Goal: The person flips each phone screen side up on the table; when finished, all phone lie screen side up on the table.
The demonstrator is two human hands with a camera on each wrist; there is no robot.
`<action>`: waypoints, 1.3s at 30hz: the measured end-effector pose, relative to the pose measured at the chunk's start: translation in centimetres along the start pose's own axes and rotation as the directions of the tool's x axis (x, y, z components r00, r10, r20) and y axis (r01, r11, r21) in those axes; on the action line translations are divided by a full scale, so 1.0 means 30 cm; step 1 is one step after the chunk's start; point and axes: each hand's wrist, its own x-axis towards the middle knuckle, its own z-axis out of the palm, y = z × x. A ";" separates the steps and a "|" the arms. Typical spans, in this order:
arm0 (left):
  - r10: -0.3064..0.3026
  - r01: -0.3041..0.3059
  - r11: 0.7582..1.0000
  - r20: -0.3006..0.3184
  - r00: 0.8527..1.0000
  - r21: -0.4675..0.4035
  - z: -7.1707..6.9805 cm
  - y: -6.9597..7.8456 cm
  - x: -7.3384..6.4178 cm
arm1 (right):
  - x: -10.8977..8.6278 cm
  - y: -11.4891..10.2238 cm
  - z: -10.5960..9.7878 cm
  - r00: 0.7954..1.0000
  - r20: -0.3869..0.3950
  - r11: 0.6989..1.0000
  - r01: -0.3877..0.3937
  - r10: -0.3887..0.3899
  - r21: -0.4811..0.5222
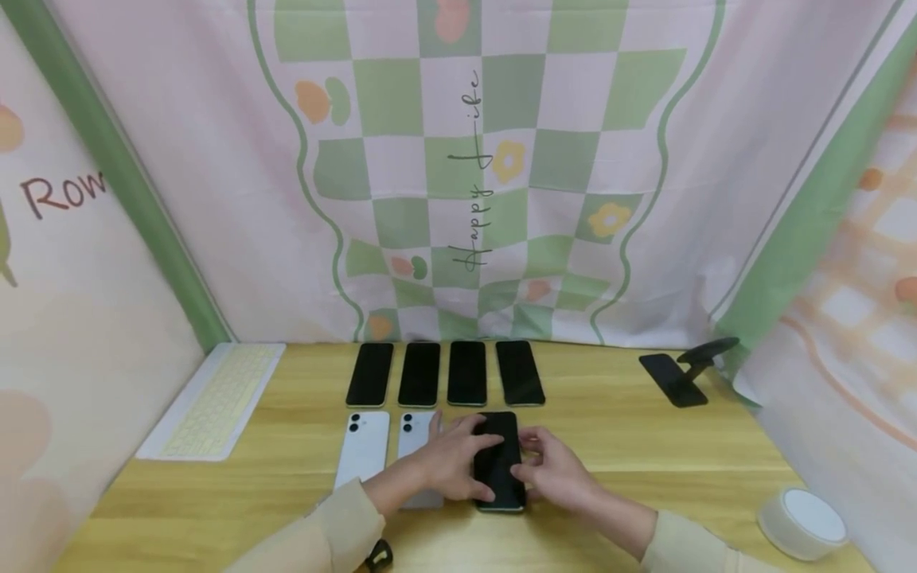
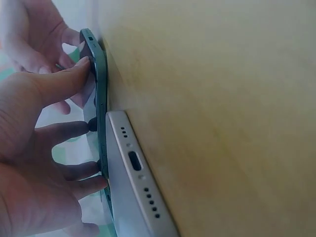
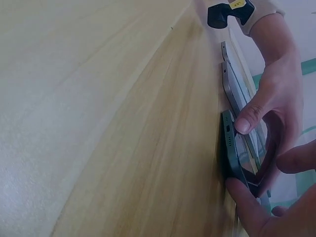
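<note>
A dark-screened phone (image 1: 499,465) with a green frame lies screen up between my hands. Across its screen my left hand (image 1: 453,458) spreads its fingers, the thumb on the near left corner. The charging-port end of this phone (image 3: 228,131) faces the table's near side. My right hand (image 1: 555,473) touches the right edge with thumb and fingertips. Beneath my left hand and wrist, a white phone (image 1: 419,442) lies camera side up, partly hidden. Another white phone (image 1: 364,446) lies to its left, its near end hidden by my sleeve.
Behind my hands is a row of several black-screened phones (image 1: 419,374). A keyboard (image 1: 215,402) lies at left. At back right is a black stand (image 1: 691,374), and a white round object (image 1: 802,524) sits near right. Patterned cloth (image 1: 473,199) encloses the table.
</note>
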 end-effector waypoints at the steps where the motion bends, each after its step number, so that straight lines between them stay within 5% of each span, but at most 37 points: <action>1: 0.001 -0.001 1.000 -0.002 1.000 0.001 0.000 0.000 0.000 | 0.001 -0.001 0.000 1.000 -0.003 1.000 -0.002 0.002 -0.009; 11: 0.017 -0.017 1.000 -0.002 1.000 -0.002 0.002 -0.006 0.001 | 0.005 -0.011 -0.001 1.000 -0.012 0.991 0.013 -0.015 -0.132; 19: -0.013 0.011 0.999 -0.037 0.999 -0.043 -0.013 -0.023 -0.001 | 0.001 -0.041 0.026 0.995 -0.006 0.947 0.097 -0.103 -0.306; 24: -0.051 0.048 0.998 -0.076 0.996 -0.043 -0.040 -0.058 -0.012 | 0.005 -0.049 0.064 0.958 0.038 0.875 0.276 -0.284 -0.398; 29: -0.068 0.067 0.998 -0.090 0.994 -0.016 -0.062 -0.100 -0.036 | 0.004 -0.070 0.123 0.899 0.181 0.785 0.437 -0.400 -0.438; 35: -0.117 0.114 0.993 -0.097 0.988 -0.033 -0.069 -0.167 -0.077 | 0.008 -0.084 0.200 0.844 0.314 0.700 0.536 -0.434 -0.472; 39: -0.148 0.144 0.989 -0.105 0.983 -0.044 -0.074 -0.203 -0.108 | 0.008 -0.087 0.237 0.827 0.394 0.641 0.561 -0.401 -0.523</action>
